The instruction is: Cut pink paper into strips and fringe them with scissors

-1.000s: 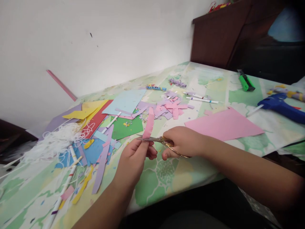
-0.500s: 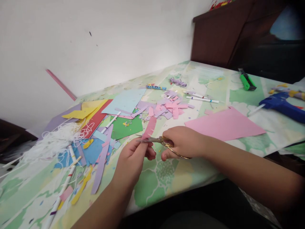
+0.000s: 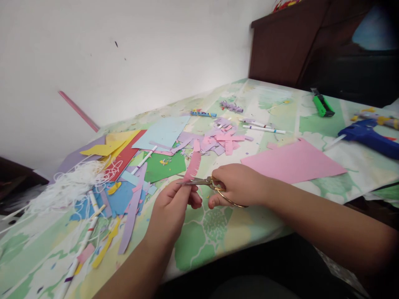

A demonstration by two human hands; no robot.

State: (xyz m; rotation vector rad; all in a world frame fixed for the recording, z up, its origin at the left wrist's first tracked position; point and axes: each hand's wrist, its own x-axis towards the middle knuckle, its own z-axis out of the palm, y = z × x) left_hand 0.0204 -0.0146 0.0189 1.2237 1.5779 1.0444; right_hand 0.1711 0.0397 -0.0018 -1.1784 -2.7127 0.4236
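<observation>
My left hand [image 3: 174,203] is closed, pinching the lower end of a pink paper strip [image 3: 193,164] between thumb and fingers. Short cuts along the strip's right edge form a fringe. My right hand [image 3: 237,185] is closed around the gold handles of a pair of scissors [image 3: 204,181]. The slightly parted blades point left and lie across the strip, right at my left fingertips. Beyond the strip is a heap of pink and lilac paper scraps [image 3: 218,137]. A pink paper sheet [image 3: 293,162] lies beside my right forearm.
Left of my hands are white string [image 3: 77,182], a blue sheet [image 3: 118,201], a green sheet [image 3: 165,166], a light blue sheet [image 3: 162,131] and white markers [image 3: 82,245]. On the right lie a blue glue gun [image 3: 368,135] and a green utility knife [image 3: 322,104]. A wall stands behind the table.
The pink strip has swung slightly and its far end sits a little higher. Both hands and the scissors stay almost in place, the blades still across the strip. The view has shifted slightly.
</observation>
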